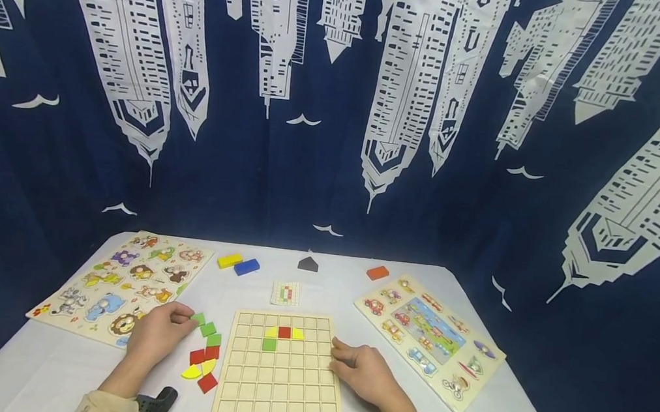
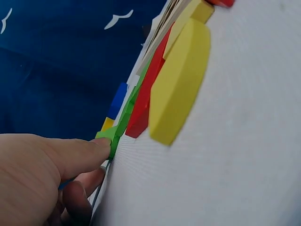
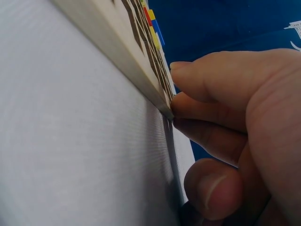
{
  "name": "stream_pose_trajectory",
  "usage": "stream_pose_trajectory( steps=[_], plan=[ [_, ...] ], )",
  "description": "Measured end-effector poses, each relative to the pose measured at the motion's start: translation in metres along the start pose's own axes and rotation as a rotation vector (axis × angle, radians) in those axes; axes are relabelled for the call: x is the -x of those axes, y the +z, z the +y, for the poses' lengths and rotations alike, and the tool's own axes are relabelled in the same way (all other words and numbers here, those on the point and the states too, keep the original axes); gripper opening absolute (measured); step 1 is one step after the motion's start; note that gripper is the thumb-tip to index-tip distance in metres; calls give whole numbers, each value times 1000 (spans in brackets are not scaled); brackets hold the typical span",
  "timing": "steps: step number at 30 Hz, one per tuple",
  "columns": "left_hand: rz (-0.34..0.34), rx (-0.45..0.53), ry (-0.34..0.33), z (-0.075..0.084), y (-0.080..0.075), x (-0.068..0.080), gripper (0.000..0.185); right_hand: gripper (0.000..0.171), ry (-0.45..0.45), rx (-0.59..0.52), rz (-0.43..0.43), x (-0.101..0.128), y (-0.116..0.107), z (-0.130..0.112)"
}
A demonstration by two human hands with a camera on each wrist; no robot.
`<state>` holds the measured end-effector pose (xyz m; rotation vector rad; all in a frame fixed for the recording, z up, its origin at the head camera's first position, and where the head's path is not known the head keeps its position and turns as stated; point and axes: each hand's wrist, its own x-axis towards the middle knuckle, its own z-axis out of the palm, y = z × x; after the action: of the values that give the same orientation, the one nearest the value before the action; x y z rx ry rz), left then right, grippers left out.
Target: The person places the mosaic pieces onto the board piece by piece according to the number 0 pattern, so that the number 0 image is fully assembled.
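Two hands work low in the head view, one on each side of the wooden grid board point(image 1: 278, 391) at the lower centre of the frame. We see the left hand point(image 1: 156, 335) at the lower left, its thumb and fingers pinching a green piece point(image 1: 198, 318) at the top of a small heap of loose pieces point(image 1: 204, 358), green, red and yellow, lying just left of the board. In the left wrist view the thumb point(image 2: 70, 153) presses the green piece's point(image 2: 109, 135) near corner, with a red piece point(image 2: 143, 110) and a big yellow piece point(image 2: 181, 80) stacked close behind it toward the upper right.

The right hand point(image 1: 365, 373) sits at the board's right edge, lower right of centre. In the right wrist view its fingers point(image 3: 211, 110) curl against the board's point(image 3: 117, 47) rim, touching it; we cannot tell for sure whether they clamp it or merely brace it.

On the grid board, near its top, a red square point(image 1: 284, 332) sits between two yellow pieces point(image 1: 298, 334), with a green square point(image 1: 269, 344) just below to the left. A small pattern card point(image 1: 286, 293) lies just above the board. An animal puzzle board point(image 1: 123, 283) fills the left of the white table point(image 1: 44, 371), and a vehicle puzzle board point(image 1: 430, 339) the right. Along the far edge lie a yellow block point(image 1: 229, 260), a blue block point(image 1: 246, 267), a dark piece point(image 1: 308, 264) and an orange block point(image 1: 378, 272).
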<state>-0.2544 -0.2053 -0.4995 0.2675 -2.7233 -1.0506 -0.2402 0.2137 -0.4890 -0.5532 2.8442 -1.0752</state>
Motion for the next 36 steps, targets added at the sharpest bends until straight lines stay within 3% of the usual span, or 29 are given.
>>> stream_pose_trajectory(
  steps=[7,24,30,36],
  plan=[
    [33,37,-15,1,1,2,17,34,2,-9,3,-1,1,0],
    [44,86,-39,11,-4,6,21,33,7,-7,-2,-1,1,0],
    [36,91,-23,35,-3,17,21,32,-5,14,-1,-2,1,0],
    [-59,115,71,74,20,46,11,35,-8,32,-1,-1,1,2]
  ],
)
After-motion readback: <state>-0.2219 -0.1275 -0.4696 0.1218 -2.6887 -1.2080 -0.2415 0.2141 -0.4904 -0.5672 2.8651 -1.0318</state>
